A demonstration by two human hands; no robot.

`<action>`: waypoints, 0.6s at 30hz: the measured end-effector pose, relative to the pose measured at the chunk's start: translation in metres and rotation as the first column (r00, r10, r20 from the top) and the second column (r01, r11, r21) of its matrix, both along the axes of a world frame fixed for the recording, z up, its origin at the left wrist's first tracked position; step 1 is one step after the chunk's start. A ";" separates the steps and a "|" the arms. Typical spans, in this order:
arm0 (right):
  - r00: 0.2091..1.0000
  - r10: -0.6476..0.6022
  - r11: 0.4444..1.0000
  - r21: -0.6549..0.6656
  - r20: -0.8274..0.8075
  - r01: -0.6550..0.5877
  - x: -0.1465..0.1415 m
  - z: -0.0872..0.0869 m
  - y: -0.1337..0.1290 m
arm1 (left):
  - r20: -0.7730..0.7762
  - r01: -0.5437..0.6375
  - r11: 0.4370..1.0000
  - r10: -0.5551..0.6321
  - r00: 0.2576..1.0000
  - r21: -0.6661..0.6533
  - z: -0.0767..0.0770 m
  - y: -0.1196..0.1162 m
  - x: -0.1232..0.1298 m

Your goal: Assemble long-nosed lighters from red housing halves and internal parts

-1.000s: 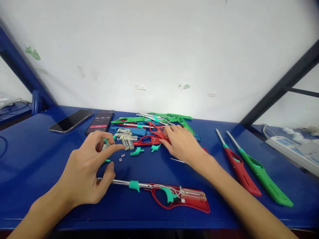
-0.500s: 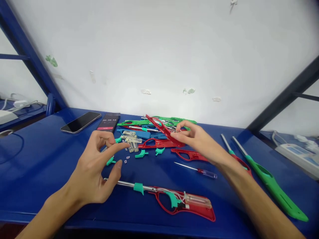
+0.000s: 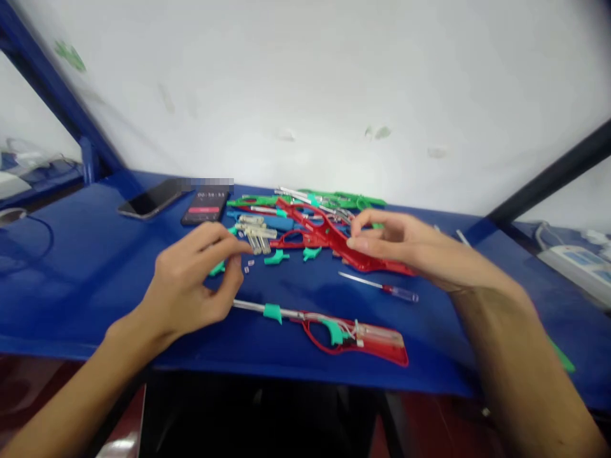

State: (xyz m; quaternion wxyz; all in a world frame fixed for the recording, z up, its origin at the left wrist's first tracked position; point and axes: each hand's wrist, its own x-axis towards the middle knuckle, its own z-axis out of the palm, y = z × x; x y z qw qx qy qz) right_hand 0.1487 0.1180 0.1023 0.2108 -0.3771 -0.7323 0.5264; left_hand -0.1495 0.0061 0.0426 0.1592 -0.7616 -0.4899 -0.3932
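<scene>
My right hand (image 3: pixel 396 240) pinches a red lighter casing half (image 3: pixel 354 257), held tilted above the pile of parts. My left hand (image 3: pixel 198 273) hovers at the left with thumb and index finger brought together; whether something small sits between them is hidden. Just in front of it lies an opened long-nosed lighter (image 3: pixel 382 351), its red shell showing a metal tube, a clear fuel tank, wires and a teal trigger (image 3: pixel 335 332). A second teal piece (image 3: pixel 273 312) rests on the tube. Clear fuel tanks (image 3: pixel 258 233) lie beyond my left fingertips.
A screwdriver (image 3: pixel 401 293) with a clear purple handle lies right of centre. Loose teal triggers (image 3: pixel 277 257) are nearby. Green casings (image 3: pixel 367 201) are heaped toward the wall. Two phones, a dark one (image 3: pixel 151 198) and one showing a timer (image 3: pixel 206 205), lie at the back left.
The view has tipped downward. My left thumb and index finger have closed together from a wide gap. The red casing half in my right hand has come lower and nearer.
</scene>
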 end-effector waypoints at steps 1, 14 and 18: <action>0.998 -0.043 0.996 0.079 0.036 0.040 0.002 0.001 -0.010 | 0.021 0.011 1.000 -0.010 1.000 -0.021 0.001 -0.001 0.003; 0.928 -0.322 0.610 0.791 0.187 0.052 0.071 -0.068 -0.117 | 0.016 0.180 0.940 -0.183 0.983 -0.290 0.008 -0.017 0.035; 0.947 -0.287 0.578 0.815 0.144 0.051 0.067 -0.070 -0.119 | 0.005 0.224 0.884 -0.243 0.970 -0.410 0.004 -0.019 0.034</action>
